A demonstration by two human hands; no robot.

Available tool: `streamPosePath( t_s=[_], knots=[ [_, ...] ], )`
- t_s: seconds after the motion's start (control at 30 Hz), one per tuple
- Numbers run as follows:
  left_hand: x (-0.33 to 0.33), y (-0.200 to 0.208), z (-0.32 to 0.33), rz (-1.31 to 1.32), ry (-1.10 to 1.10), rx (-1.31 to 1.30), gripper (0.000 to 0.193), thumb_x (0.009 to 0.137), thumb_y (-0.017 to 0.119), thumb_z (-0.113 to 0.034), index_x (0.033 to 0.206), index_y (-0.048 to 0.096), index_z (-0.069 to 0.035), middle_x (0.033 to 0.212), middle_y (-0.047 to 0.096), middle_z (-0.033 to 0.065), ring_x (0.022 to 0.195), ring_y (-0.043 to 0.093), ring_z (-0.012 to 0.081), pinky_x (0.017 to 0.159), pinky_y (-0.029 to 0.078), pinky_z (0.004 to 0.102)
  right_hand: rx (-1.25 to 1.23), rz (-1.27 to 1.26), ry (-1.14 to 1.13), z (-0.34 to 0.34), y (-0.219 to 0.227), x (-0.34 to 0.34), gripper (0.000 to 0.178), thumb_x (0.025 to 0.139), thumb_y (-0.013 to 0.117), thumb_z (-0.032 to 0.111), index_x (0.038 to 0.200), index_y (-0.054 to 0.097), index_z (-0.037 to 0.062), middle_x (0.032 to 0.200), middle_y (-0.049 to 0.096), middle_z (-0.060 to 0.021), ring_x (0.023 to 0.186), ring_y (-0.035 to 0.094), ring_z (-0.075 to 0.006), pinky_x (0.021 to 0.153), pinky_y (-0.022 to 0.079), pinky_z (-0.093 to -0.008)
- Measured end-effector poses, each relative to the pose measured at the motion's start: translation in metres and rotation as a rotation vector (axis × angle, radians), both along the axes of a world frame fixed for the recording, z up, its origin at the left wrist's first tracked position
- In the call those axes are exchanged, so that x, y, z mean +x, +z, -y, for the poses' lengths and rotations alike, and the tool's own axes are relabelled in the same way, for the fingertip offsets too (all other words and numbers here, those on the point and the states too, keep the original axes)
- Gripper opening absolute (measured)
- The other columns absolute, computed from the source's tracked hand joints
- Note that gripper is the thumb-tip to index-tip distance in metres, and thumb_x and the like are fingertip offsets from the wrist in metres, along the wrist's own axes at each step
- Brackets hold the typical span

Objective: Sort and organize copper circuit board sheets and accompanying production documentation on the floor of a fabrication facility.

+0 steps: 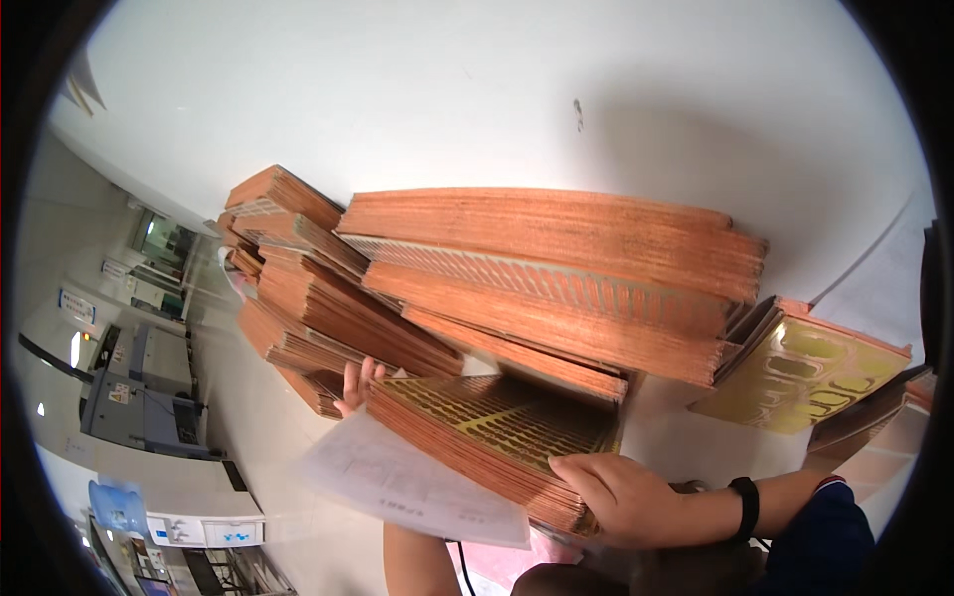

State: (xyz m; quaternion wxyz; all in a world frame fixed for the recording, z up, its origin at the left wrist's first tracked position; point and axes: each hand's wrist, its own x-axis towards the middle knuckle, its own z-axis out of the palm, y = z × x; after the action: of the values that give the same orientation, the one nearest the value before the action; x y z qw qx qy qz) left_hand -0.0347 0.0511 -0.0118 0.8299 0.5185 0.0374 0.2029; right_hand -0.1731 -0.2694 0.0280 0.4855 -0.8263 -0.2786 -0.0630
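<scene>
Both hands on a thick stack of copper-edged panels with a yellow-green patterned top face (pixel 467 452), tilted, low centre of view, just in front of a long row of copper-orange panels (pixel 537 233) along the white wall (pixel 447 99). Right hand (pixel 631 502) clamped on its near right corner, thumb over the top face, other fingers mostly hidden. Left hand (pixel 358 385) at the far left end, fingertips slightly apart; palm hidden, can't tell how firmly it grips. White paper sheet (pixel 407 482) lies against the stack's near side, covering part of the left arm.

Progress, my read: stack is in hand, not let go. The long row, the shorter copper-orange bundles (pixel 338 308) at left and the yellow-green patterned panel (pixel 815 368) at right have no hand on them. How many are handled or left: can't tell
</scene>
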Motion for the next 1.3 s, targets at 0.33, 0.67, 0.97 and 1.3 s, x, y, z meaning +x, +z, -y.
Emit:
streamPosePath(
  t_s=[0.33, 0.67, 0.97, 1.3],
  knots=[
    [-0.029, 0.003, -0.002, 0.024, -0.43, -0.065, 0.066, 0.091, 0.018, -0.056, 0.114, 0.049, -0.002, 0.118, 0.05, 0.0136, 0.117, 0.043, 0.0231, 0.102, 0.034, 0.0397, 0.026, -0.08, -0.014, -0.006, 0.0, -0.016, 0.055, 0.073, 0.065, 0.023, 0.118, 0.045, -0.0016, 0.111, 0.054, -0.0177, 0.099, 0.055, -0.0316, 0.084, 0.047, -0.0362],
    [-0.043, 0.021, 0.048, -0.047, -0.087, 0.192, 0.056, 0.096, 0.018, -0.047, 0.106, 0.051, -0.004, 0.102, 0.052, 0.009, 0.102, 0.045, 0.0194, 0.096, 0.031, 0.0345, -0.089, -0.224, -0.123, 0.011, -0.007, -0.022, 0.063, 0.071, 0.069, 0.033, 0.119, 0.044, 0.0017, 0.115, 0.055, -0.0171, 0.1, 0.056, -0.0314, 0.084, 0.048, -0.0375],
    [-0.109, 0.025, 0.111, -0.143, -0.175, 0.052, 0.058, 0.095, 0.018, -0.051, 0.109, 0.049, -0.004, 0.102, 0.051, 0.0088, 0.1, 0.045, 0.0179, 0.096, 0.031, 0.0335, -0.241, -0.298, -0.163, 0.095, 0.005, -0.075, 0.067, 0.064, 0.077, 0.03, 0.119, 0.046, 0.0059, 0.105, 0.059, -0.0161, 0.093, 0.06, -0.0318, 0.082, 0.048, -0.0367],
    [-0.154, 0.003, 0.111, 0.012, -0.538, 0.123, 0.08, 0.087, 0.021, -0.064, 0.136, 0.027, -0.002, 0.133, 0.037, 0.019, 0.125, 0.034, 0.0282, 0.106, 0.022, 0.0408, 0.145, -0.536, -0.543, 0.095, 0.006, -0.13, 0.069, 0.069, 0.077, 0.022, 0.119, 0.033, 0.0072, 0.11, 0.05, -0.012, 0.107, 0.048, -0.0215, 0.09, 0.04, -0.0355]
  ],
)
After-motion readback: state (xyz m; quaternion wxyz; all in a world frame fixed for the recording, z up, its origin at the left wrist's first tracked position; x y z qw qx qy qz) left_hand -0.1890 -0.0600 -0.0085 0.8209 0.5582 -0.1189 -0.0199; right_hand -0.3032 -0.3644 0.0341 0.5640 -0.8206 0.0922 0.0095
